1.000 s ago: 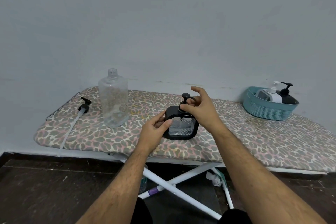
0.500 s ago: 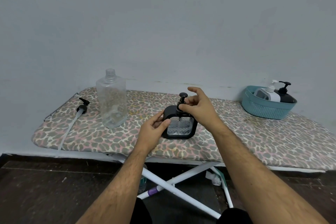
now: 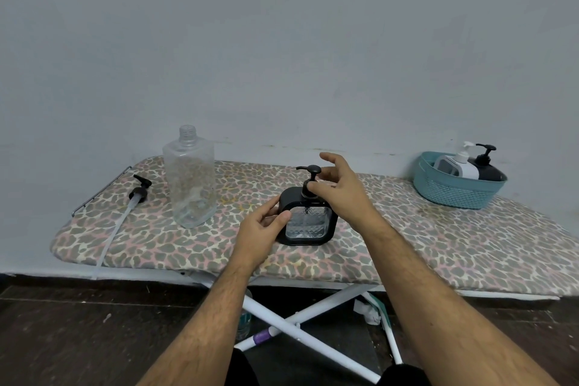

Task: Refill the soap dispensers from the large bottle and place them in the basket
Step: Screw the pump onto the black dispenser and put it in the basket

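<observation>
Dispenser (image 3: 308, 218) | left fingers (image 3: 275, 219) grip body; right fingers (image 3: 313, 186) pinch pump

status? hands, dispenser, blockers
Left hand grips black dispenser body; right hand pinches its pump collar. Dispenser upright on board, not yet in basket. Nothing in the way.

Two bare forearms with dark hair enter from the bottom of the frame. The left hand (image 3: 261, 229) and right hand (image 3: 340, 189) wear no rings, watch or gloves. No sleeves are visible.
</observation>
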The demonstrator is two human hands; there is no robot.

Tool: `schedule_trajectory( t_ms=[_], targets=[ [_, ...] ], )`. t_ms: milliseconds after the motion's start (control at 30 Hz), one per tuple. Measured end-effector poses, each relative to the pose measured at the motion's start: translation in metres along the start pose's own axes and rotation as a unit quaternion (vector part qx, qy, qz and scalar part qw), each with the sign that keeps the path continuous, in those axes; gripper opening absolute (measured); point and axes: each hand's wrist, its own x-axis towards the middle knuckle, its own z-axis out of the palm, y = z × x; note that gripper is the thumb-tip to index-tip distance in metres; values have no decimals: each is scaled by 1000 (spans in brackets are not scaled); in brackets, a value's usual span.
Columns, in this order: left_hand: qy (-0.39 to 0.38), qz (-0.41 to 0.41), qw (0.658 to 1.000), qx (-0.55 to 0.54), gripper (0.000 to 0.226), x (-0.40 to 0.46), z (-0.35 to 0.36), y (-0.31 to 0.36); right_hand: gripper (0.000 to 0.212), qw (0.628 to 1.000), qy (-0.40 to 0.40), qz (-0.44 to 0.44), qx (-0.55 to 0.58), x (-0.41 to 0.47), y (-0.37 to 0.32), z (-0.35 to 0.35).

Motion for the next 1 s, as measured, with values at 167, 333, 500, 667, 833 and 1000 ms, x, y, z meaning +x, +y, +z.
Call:
schedule_trajectory(
  t_ms=[167,333,500,667,833,1000],
  targets=[
    [1,1,1000,2,53,0,0,1,62,1000,-11,-5,11,0,1,1],
    [-1,3,1000,3,52,-1,0,1,70,1000,16,-12,-13,-2,4,0],
    [0,7,1000,9,51,-1,-1,0,71,999,-17,6,47,1,6,-3],
    [-1,8,1000,8,51,-1,-1,1,73,999,-8,8,36,2,7,-4],
    [-5,7,1000,-2,52,-2,0,1,77,998,-55,8,14,3,6,-8],
    [-11,1,1000,-4,51,1,-2,-1,79,990,-128,31,51,8,6,-12]
  ],
)
